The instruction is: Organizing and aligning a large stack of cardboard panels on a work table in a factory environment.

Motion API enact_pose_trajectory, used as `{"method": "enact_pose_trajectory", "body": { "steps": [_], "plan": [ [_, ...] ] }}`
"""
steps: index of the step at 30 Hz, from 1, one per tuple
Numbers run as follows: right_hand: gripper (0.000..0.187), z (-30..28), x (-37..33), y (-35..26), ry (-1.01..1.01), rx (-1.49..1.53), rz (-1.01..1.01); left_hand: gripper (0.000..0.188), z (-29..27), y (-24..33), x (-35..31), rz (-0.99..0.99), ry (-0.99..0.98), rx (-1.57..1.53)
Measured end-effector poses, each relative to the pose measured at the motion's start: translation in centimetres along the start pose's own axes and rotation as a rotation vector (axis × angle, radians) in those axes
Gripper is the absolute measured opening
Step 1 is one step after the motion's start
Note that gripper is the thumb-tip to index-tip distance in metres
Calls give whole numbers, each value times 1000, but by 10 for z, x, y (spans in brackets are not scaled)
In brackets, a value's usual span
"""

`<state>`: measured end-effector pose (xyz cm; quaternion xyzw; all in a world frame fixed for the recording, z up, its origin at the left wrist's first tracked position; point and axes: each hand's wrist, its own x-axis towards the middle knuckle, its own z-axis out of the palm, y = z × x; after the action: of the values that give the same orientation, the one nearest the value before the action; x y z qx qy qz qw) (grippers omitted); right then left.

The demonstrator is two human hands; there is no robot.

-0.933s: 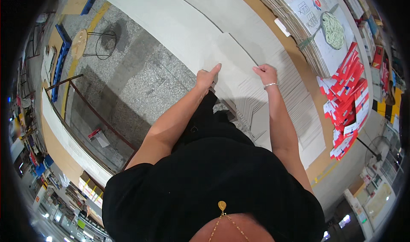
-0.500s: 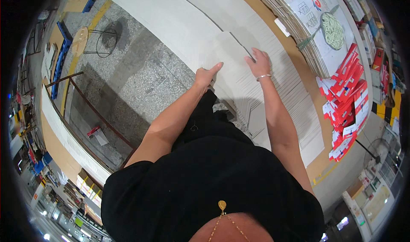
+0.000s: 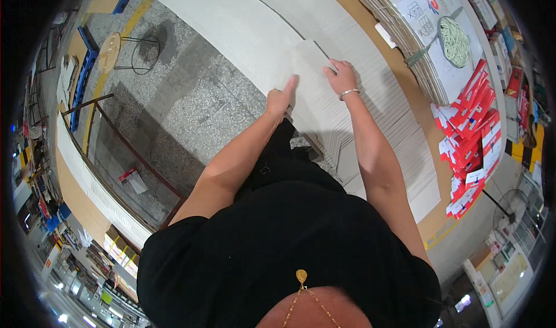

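Note:
A pale grey stack of cardboard sheets (image 3: 307,59) lies in front of me, its top raised a little above the fanned sheets beside it. My left hand (image 3: 280,101) is at its near left edge, thumb stretched out over the top and the other fingers curled out of sight at the edge. At the right edge of the same stack, my right hand (image 3: 341,77) has its thumb on top and its fingers bent over the side. A bracelet (image 3: 348,94) circles my right wrist. How many sheets are between my fingers is hidden.
Fanned cardboard sheets (image 3: 394,131) spread to the right. Beyond them are bundled flattened cartons (image 3: 399,21), a coil of pale green cord (image 3: 454,42) and red-and-white packages (image 3: 472,142). On the left stand a round stool (image 3: 109,52) and a metal frame (image 3: 136,148).
My right hand has moved slightly left and its fingers have drawn in around the stack's right edge. My left hand stays at the left edge, its thumb shifted a little farther over the top.

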<state>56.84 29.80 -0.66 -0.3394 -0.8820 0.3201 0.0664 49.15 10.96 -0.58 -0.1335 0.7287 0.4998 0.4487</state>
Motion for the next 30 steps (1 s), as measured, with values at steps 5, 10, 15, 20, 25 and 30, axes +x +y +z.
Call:
{"method": "enact_pose_trajectory", "body": {
  "steps": [5, 10, 15, 20, 25, 30],
  "plan": [
    [37, -12, -4, 15, -45, 150, 248, 81, -6, -16, 15, -119, -78, -238],
    [34, -9, -2, 29, -96, 560, 240, 73, -4, -19, 18, -116, -84, -275],
    [34, -1, 5, 19, -72, 337, 355, 71, -5, -24, 23, -98, -61, -286],
    [34, -5, 11, 13, -95, 235, 413, 70, -4, -15, 15, -100, -68, -227],
    [34, -18, 7, 12, -80, 294, 300, 67, -8, -5, 4, -129, -221, -345],
    [30, -53, -47, 33, 9, 174, 217, 49, -25, -6, -13, -51, -441, -294]
  ]
}}
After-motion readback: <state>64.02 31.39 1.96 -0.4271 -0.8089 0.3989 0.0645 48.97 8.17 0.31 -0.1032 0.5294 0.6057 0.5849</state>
